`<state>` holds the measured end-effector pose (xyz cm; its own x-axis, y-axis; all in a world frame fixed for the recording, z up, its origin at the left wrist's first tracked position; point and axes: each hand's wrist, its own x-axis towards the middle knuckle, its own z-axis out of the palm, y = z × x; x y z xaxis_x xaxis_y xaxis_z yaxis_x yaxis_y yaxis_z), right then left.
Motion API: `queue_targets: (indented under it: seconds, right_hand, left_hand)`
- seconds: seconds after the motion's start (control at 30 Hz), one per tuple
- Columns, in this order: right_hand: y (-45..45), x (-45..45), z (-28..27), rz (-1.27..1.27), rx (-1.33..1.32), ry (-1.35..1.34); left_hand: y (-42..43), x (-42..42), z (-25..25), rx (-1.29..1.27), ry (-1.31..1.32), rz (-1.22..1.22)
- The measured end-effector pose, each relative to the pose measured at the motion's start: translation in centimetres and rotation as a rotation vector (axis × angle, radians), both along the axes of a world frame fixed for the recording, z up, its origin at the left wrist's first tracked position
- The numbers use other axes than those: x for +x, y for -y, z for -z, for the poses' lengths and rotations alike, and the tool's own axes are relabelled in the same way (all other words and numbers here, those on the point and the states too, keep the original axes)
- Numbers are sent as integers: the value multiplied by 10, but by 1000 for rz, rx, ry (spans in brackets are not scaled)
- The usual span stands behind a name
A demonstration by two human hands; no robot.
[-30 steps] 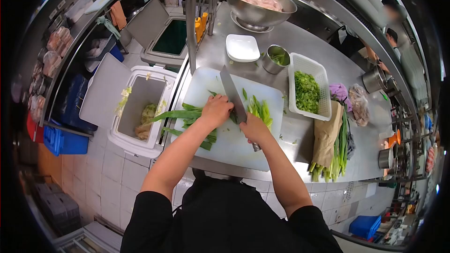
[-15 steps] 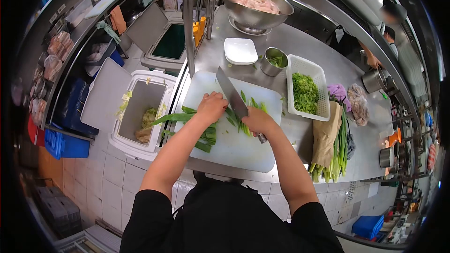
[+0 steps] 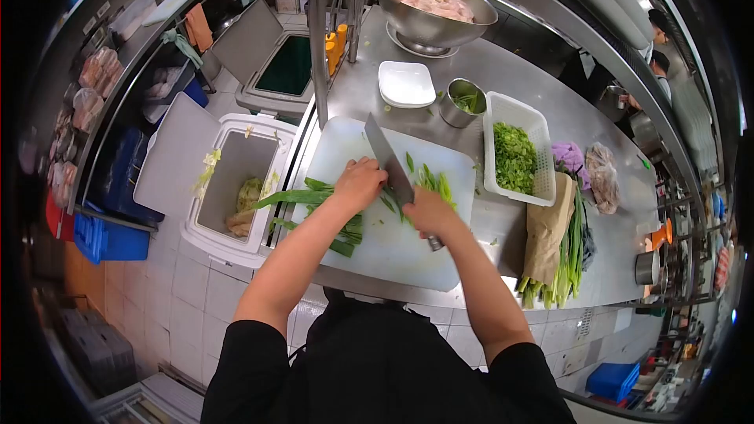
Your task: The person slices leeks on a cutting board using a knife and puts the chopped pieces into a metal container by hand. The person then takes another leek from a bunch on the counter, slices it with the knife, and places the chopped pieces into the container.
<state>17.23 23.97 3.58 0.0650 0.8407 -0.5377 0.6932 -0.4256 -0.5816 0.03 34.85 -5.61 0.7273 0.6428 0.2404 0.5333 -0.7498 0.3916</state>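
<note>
My right hand is wrapped round the handle of a large knife, whose blade points away over the white cutting board. Close to the blade's left side, my left hand presses on green leaves with its fingers curled. Long green leaves stick out to the left from under that hand, past the board's edge. Cut green pieces lie to the right of the blade. The leaves beneath my left fingers are mostly hidden.
Beyond the board are white dishes, a metal cup and a bowl of pale meat. On the right sit a basket of chopped greens and wrapped green stalks. An open bin stands left; people are at the upper right.
My left hand first moved left from the blade, then came back close to it. The knife shifted slightly. At the upper right, the people have changed position.
</note>
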Motion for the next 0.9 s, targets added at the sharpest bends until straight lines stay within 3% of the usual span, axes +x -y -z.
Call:
queue_targets:
  seconds: [0.07, 0.17, 0.3, 0.47, 0.53, 0.6, 0.67, 0.77, 0.9]
  right_hand:
    - [3, -14, 13, 172, 68, 26]
    - [-20, 13, 33, 131, 95, -100]
    - [-16, 8, -1, 28, 45, -63]
    - [0, -14, 25, 236, 63, -87]
    - [-2, 2, 30, 217, 74, -119]
    - [-1, 17, 21, 193, 100, -141]
    - [21, 19, 3, 289, 127, -197]
    - [62, 34, -29, 341, 237, -85]
    - [110, 74, -21, 392, 241, 162]
  left_hand:
    - [1, 1, 0, -1, 23, 7]
    - [-1, 3, 6, 3, 42, 31]
    - [-7, 3, 9, -26, 108, 41]
    - [-4, 6, 8, 22, 88, 19]
    - [-11, 2, 14, 172, 29, -37]
    - [-39, -7, 17, 289, -284, -248]
    - [-66, -32, 13, 275, -320, -369]
    - [-48, -40, -31, 140, -80, -422]
    - [12, 35, -16, -17, 4, -386]
